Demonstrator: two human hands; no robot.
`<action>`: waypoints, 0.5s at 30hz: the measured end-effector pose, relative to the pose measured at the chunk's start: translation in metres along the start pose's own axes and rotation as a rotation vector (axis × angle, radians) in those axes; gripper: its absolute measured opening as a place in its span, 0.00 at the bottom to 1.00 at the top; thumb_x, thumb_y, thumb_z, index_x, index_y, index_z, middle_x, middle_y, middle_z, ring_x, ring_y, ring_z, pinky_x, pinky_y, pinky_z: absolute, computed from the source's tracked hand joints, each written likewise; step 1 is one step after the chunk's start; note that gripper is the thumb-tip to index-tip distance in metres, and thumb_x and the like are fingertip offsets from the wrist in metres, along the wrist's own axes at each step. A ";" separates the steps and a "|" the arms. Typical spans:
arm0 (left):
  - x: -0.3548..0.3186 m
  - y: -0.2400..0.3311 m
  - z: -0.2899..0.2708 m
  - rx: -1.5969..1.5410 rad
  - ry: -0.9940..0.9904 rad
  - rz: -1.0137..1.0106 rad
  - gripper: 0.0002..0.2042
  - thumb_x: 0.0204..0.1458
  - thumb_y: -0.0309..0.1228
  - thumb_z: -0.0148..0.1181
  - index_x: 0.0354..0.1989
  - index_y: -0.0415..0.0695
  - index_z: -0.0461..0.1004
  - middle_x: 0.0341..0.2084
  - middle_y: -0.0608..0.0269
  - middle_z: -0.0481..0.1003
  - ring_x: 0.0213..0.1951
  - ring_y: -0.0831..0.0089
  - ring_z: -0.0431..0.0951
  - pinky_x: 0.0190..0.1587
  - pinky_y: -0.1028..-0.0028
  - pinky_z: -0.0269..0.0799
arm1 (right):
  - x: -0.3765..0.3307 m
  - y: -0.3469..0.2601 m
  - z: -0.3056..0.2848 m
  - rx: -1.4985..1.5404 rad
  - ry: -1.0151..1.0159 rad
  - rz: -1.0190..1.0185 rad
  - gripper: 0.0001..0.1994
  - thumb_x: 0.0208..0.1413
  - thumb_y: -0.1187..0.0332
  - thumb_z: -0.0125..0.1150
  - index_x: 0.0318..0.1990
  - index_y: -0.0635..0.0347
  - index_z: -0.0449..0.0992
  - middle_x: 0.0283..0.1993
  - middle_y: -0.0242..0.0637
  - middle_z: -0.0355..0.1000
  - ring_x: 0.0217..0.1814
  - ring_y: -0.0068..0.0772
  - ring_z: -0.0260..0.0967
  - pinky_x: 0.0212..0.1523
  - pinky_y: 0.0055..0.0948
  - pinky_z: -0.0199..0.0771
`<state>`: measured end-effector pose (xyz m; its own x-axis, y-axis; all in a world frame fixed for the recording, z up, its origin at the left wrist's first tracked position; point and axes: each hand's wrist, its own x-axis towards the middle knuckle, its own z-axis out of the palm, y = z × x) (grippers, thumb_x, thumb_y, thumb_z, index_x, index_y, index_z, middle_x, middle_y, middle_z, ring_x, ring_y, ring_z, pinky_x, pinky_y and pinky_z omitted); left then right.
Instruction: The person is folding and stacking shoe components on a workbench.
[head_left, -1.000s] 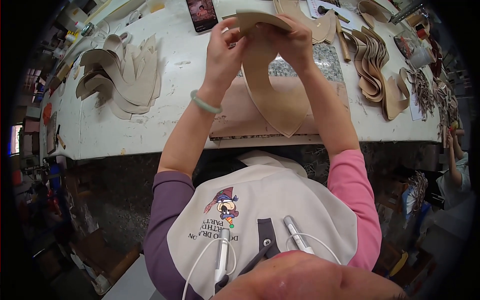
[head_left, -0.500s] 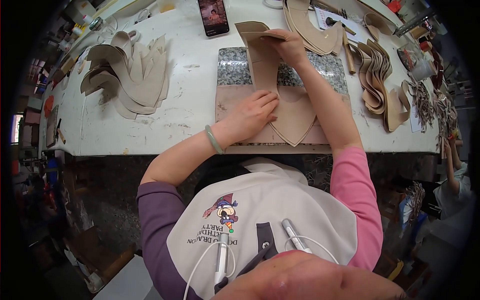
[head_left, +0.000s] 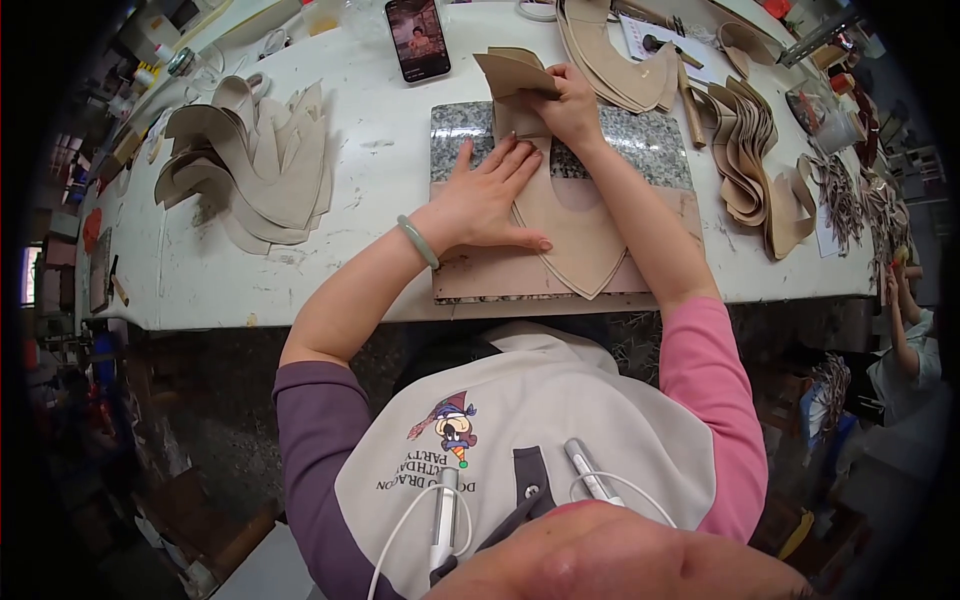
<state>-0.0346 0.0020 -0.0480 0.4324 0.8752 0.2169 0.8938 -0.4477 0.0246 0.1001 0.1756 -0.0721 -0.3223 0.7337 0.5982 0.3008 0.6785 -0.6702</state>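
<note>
A tan, leather-like cut piece [head_left: 578,232] lies on the work slab, its pointed end toward me. A second edge along the point shows that it is layered. Its far end curls up and folds over. My left hand [head_left: 492,198] rests flat on the piece's left side, fingers spread and thumb stretched out toward the point. At the raised far end, my right hand [head_left: 573,112] grips the folded part, its fingers closed round it. The fingertips of my right hand are partly hidden behind the material.
Under the piece are a speckled stone slab [head_left: 640,130] and a pinkish board [head_left: 470,272]. Stacked tan pieces lie left [head_left: 285,185] and right [head_left: 745,150]. A phone [head_left: 420,42] stands behind the slab. A hammer [head_left: 690,105] lies at the back right.
My left hand has slid away from me along the piece and spread its fingers. My right hand stays at the folded far end, shifted slightly toward me and left.
</note>
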 end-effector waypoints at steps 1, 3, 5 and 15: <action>0.002 -0.002 -0.003 -0.004 -0.017 0.004 0.48 0.47 0.71 0.42 0.67 0.43 0.55 0.65 0.59 0.58 0.67 0.64 0.54 0.64 0.45 0.42 | 0.000 0.000 0.000 -0.017 0.007 -0.014 0.09 0.44 0.69 0.70 0.35 0.57 0.82 0.37 0.32 0.68 0.33 0.28 0.66 0.35 0.23 0.69; 0.006 -0.005 -0.009 -0.010 -0.053 0.012 0.47 0.48 0.70 0.41 0.67 0.44 0.55 0.65 0.60 0.58 0.67 0.64 0.53 0.64 0.45 0.42 | 0.000 0.002 0.001 -0.052 0.021 -0.040 0.09 0.44 0.70 0.69 0.35 0.57 0.82 0.37 0.33 0.68 0.34 0.29 0.66 0.35 0.24 0.69; 0.011 -0.009 -0.007 -0.013 -0.071 0.018 0.46 0.48 0.70 0.41 0.67 0.45 0.56 0.66 0.61 0.58 0.68 0.65 0.53 0.64 0.45 0.42 | -0.001 0.003 0.003 -0.070 0.030 -0.052 0.09 0.44 0.70 0.69 0.35 0.57 0.82 0.37 0.33 0.68 0.34 0.30 0.66 0.35 0.24 0.69; 0.034 -0.037 0.021 0.058 0.067 -0.063 0.42 0.51 0.69 0.37 0.65 0.48 0.59 0.65 0.65 0.59 0.68 0.68 0.53 0.64 0.46 0.41 | 0.000 0.001 0.009 -0.154 0.063 -0.036 0.07 0.43 0.72 0.67 0.33 0.59 0.82 0.37 0.35 0.67 0.33 0.33 0.66 0.35 0.26 0.69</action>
<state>-0.0508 0.0523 -0.0618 0.3679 0.8862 0.2816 0.9252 -0.3791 -0.0159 0.0926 0.1762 -0.0769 -0.2804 0.7060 0.6503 0.4258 0.6987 -0.5750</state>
